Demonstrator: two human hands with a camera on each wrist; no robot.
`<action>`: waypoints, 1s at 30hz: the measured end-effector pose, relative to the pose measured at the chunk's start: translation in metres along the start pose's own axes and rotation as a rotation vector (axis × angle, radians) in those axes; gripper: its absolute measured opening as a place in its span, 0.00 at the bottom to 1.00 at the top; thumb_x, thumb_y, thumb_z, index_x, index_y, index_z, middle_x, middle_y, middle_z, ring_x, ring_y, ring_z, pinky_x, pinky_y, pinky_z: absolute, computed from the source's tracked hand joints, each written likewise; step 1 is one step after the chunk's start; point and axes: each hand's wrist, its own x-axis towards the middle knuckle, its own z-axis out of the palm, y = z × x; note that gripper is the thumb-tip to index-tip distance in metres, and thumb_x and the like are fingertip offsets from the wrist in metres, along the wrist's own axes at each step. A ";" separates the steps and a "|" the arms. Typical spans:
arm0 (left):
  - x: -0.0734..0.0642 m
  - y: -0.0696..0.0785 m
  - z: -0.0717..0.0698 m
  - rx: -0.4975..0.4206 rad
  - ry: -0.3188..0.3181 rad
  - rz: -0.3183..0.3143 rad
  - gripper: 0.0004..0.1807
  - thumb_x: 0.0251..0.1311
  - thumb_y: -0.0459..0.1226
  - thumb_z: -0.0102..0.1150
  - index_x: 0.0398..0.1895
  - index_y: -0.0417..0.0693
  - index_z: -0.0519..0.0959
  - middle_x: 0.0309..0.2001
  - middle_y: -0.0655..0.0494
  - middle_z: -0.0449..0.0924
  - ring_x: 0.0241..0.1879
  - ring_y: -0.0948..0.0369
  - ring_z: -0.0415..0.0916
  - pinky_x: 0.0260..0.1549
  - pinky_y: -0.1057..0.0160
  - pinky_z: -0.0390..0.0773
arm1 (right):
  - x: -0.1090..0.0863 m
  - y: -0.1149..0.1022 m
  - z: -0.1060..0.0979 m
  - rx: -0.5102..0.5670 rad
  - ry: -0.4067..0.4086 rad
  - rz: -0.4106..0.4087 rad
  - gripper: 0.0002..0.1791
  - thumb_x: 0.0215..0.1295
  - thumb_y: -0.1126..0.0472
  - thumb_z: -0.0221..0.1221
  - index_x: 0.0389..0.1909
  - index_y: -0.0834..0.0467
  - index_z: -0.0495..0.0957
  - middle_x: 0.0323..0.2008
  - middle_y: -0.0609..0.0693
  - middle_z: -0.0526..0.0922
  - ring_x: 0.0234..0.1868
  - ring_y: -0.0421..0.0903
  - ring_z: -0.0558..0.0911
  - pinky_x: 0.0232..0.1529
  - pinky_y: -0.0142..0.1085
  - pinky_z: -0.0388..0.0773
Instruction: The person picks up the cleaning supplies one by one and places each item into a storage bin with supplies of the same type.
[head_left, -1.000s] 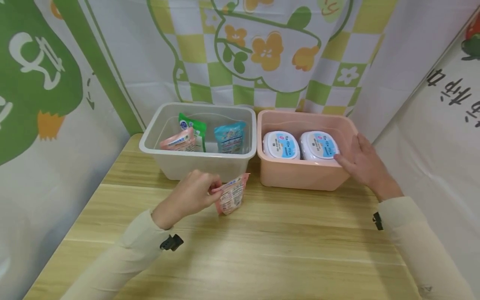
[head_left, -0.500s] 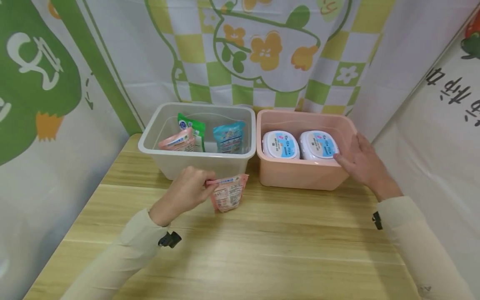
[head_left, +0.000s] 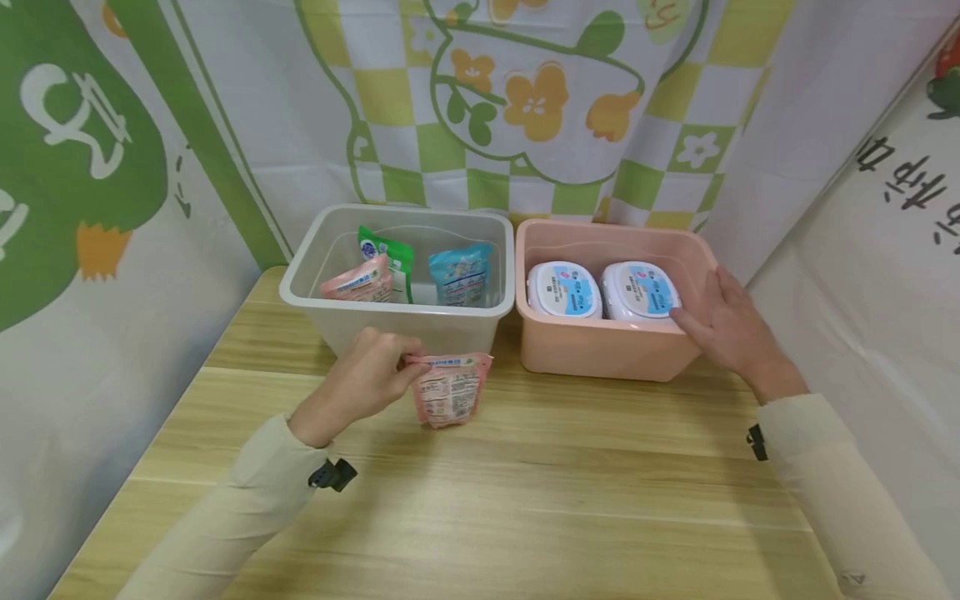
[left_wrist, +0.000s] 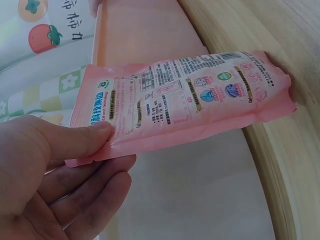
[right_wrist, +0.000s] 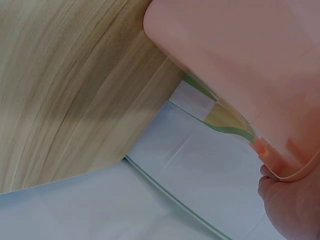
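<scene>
Between thumb and index finger, my left hand (head_left: 367, 375) pinches a pink printed pouch (head_left: 450, 390) by its top corner. The pouch hangs just in front of the grey bin (head_left: 397, 323). In the left wrist view the pouch (left_wrist: 185, 100) shows its printed back, and the remaining fingers are bent beneath it. My right hand (head_left: 738, 333) grips the right rim of the pink bin (head_left: 600, 350), its thumb over the front corner. Only part of the right hand (right_wrist: 292, 205) appears in the right wrist view, at the bin's edge.
Inside the grey bin are another pink pouch (head_left: 363, 283), a green pouch (head_left: 397, 258) and a blue pouch (head_left: 461, 275). Two white lidded tubs (head_left: 564, 289) sit in the pink bin. Both bins stand side by side on a wooden table (head_left: 540, 500), before a patterned curtain (head_left: 532, 100).
My left hand has drawn slightly to the left with the pink pouch, which has turned so its printed face shows more fully. The right hand and both bins have stayed put.
</scene>
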 end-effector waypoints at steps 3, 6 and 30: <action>-0.002 -0.001 -0.003 0.000 0.003 -0.007 0.05 0.62 0.30 0.73 0.29 0.42 0.88 0.23 0.55 0.85 0.19 0.68 0.69 0.19 0.71 0.70 | -0.001 -0.001 0.000 0.002 0.002 -0.001 0.59 0.78 0.28 0.39 0.80 0.68 0.21 0.83 0.67 0.19 0.84 0.72 0.32 0.79 0.73 0.39; -0.003 -0.001 -0.007 -0.001 0.014 -0.001 0.04 0.62 0.29 0.73 0.30 0.40 0.88 0.23 0.54 0.85 0.18 0.68 0.69 0.18 0.71 0.69 | -0.001 -0.002 0.000 0.000 0.004 -0.005 0.59 0.79 0.28 0.39 0.80 0.68 0.21 0.83 0.68 0.20 0.84 0.73 0.32 0.79 0.73 0.39; -0.002 0.002 -0.050 0.032 0.050 0.010 0.06 0.61 0.28 0.73 0.26 0.40 0.87 0.22 0.52 0.86 0.18 0.66 0.70 0.17 0.70 0.70 | -0.001 -0.001 -0.001 0.017 0.012 -0.009 0.59 0.78 0.29 0.41 0.81 0.66 0.21 0.83 0.68 0.21 0.83 0.74 0.34 0.78 0.74 0.40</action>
